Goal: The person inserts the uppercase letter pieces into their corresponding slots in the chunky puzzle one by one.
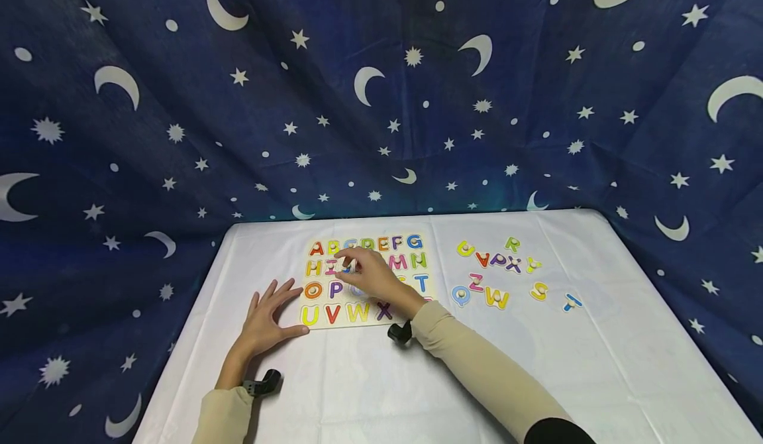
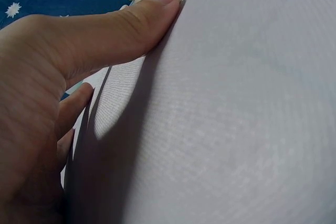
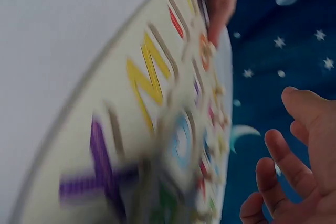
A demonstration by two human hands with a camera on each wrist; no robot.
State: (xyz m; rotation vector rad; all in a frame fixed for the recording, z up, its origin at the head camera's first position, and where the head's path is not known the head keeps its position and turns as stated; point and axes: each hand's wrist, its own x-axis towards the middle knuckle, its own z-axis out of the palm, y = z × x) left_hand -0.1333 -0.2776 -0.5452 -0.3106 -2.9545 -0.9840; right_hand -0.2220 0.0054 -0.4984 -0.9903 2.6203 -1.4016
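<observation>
Lying flat on the white tablecloth (image 1: 369, 391), the pale alphabet board (image 1: 324, 301) carries four rows of bright letters: A to G along the top, then H, I and J with M and N past the hand, then O, P and T among others, and U, V, W and X at the front. Round knobs stand on some upper letters, such as the orange O, while U, V, W and X show as knobless coloured shapes. The left hand (image 1: 262, 325) has its fingers spread, with its thumb touching the board's near edge. Above the second row, the right hand (image 1: 372, 275) holds thumb and fingers apart in a loose curve near the I and J, gripping nothing visible. To the board's right are scattered knobbed letter pieces: a green R (image 1: 512, 244), yellow U (image 1: 465, 249), red V (image 1: 483, 259), purple P (image 1: 498, 260), purple X (image 1: 513, 264), yellow Y (image 1: 533, 265), pink Z (image 1: 475, 282), blue Q (image 1: 461, 295), yellow W (image 1: 497, 298), yellow S (image 1: 539, 291) and blue T (image 1: 572, 302).
</observation>
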